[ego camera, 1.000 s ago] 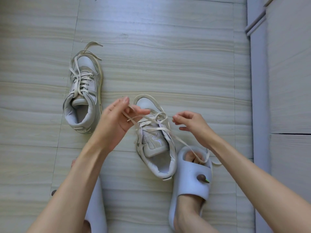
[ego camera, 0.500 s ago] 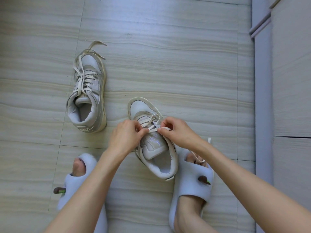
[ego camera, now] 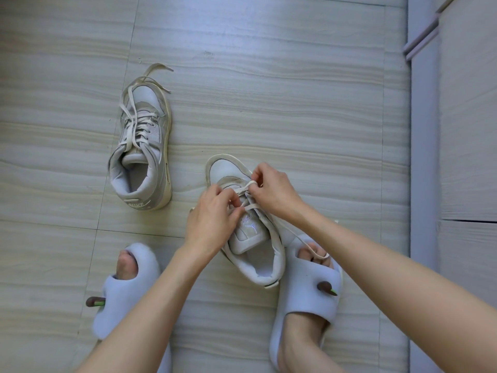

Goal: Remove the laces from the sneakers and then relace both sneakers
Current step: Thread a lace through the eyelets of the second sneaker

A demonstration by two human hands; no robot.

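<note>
Both hands work over the near sneaker (ego camera: 247, 224): the left hand (ego camera: 212, 219) has its fingers curled around the cream lace (ego camera: 243, 188) at the shoe's left eyelets, and the right hand (ego camera: 274, 189) pinches the same lace just past the toe end of the tongue. This sneaker lies on the pale striped floor tiles (ego camera: 295, 103), toe pointing far and slightly left, its heel beside the right slipper (ego camera: 306, 297); a loose lace end drapes across that slipper's toe opening. The tongue bears a faint iridescent logo, too blurred to read. The far sneaker (ego camera: 142, 146) stands well apart to the left, still laced, ends loose at the toe, "NIKE" on its heel. The left slipper (ego camera: 121, 289) sits near left.
</note>
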